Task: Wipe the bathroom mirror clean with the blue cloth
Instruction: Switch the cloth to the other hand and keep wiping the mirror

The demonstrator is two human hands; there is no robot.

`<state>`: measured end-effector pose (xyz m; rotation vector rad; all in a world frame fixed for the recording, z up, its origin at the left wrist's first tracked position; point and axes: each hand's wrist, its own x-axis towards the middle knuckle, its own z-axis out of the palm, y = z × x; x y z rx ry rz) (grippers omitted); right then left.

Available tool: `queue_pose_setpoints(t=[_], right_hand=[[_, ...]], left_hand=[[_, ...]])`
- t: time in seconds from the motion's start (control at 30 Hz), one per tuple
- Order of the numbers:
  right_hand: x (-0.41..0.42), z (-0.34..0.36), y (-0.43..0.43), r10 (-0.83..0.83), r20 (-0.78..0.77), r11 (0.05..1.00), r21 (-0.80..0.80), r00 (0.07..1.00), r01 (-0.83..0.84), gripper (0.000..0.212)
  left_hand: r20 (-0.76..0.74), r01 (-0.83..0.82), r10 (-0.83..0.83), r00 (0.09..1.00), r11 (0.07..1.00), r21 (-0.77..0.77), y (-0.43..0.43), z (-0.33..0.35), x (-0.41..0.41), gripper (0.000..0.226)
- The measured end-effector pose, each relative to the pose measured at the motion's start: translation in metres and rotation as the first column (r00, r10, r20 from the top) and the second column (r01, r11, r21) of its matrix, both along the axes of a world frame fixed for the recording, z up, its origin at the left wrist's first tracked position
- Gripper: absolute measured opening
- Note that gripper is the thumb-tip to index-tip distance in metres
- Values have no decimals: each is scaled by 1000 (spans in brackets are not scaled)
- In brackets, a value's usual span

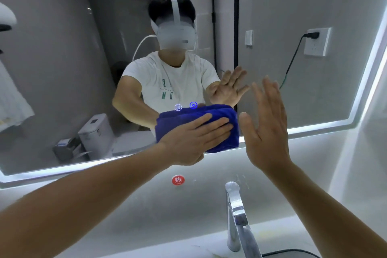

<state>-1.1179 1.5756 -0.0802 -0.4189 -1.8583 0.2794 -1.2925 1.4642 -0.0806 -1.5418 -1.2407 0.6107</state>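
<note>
Cloth could slide off mirror, lower centre: left hand only presses flat-fingered; right hand spread, empty.

Cool white light is coming from the glowing white LED strip that is edging the large wall-mounted bathroom mirror, and it is flaring into glare from three to five o'clock. It is washing over the pale grey wall beneath, while the tall chrome tap at five o'clock is catching hard highlights. Everything is looking soft and slightly hazy. The wide lens is bowing the mirror's edges, and the corners are blurring.
</note>
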Motion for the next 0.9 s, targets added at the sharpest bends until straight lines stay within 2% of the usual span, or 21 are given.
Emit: queue_pose_setpoints(t=[0.13, 0.27, 0.5, 0.63, 0.77, 0.9], right_hand=[[5, 9, 4, 0, -45, 1000, -3, 999, 0, 58], [1, 13, 1, 16, -44, 1000, -20, 999, -17, 59], [-8, 7, -7, 20, -44, 1000, -9, 999, -20, 59], [-2, -10, -3, 5, -9, 1000, 1, 1000, -5, 58], [3, -21, 9, -33, 30, 999, -4, 999, 33, 57], [0, -16, 17, -62, -12, 998, -16, 998, 62, 55]], left_hand=[[-24, 52, -53, 998, 997, -51, 28, 8, 12, 74], [25, 108, -109, 994, 994, 28, 29, 1, 13, 80], [46, 39, -45, 998, 992, 122, -64, -39, -48, 83], [73, -2, -16, 997, 973, 229, -92, -59, -66, 77], [146, -18, -27, 989, 954, 298, -75, -58, -56, 74], [190, 14, -92, 977, 926, 378, -20, -35, -23, 69]])
